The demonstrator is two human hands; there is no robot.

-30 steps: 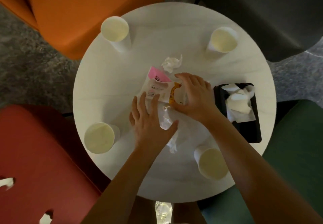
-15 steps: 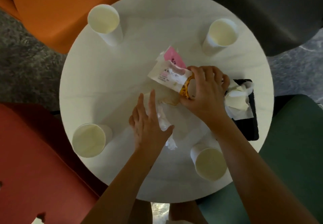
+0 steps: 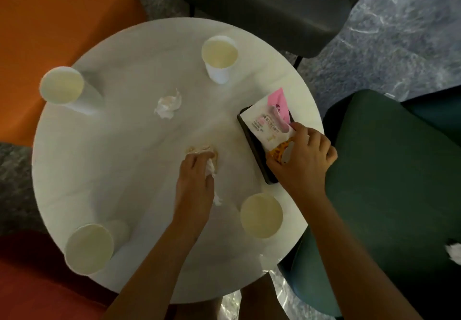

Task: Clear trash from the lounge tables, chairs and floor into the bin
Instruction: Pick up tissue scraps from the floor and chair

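Nearest to me, the red chair (image 3: 25,282) is tucked against the near left edge of the round table (image 3: 124,170). On that edge of the table stands the near-left cup (image 3: 88,248), upright. The near-right cup (image 3: 261,215) stands upright at the table's near right edge.

Further in, close to the table's middle, the left hand (image 3: 195,185) is down on the tabletop. Its fingers are curled round a white tissue (image 3: 210,167), which shows between thumb and fingers. The fingertips touch a flat tan scrap (image 3: 199,148) lying on the table.

At the table's right edge the right hand (image 3: 301,160) has thumb and fingers clamped on the orange end of a snack wrapper (image 3: 267,122), which is white with a pink corner. It hangs over a black tray (image 3: 257,155); I can't tell whether it touches the tray. The green chair (image 3: 386,182) sits just off that edge, with a small white scrap (image 3: 454,251) on its seat.

Past the hands, a crumpled tissue (image 3: 168,103) lies loose on the table, left of centre. The far-left cup (image 3: 62,87) stands at the table's far left edge and the far cup (image 3: 219,55) near its far edge. Beyond the table are the orange chair (image 3: 50,32) and the dark grey chair (image 3: 274,2).
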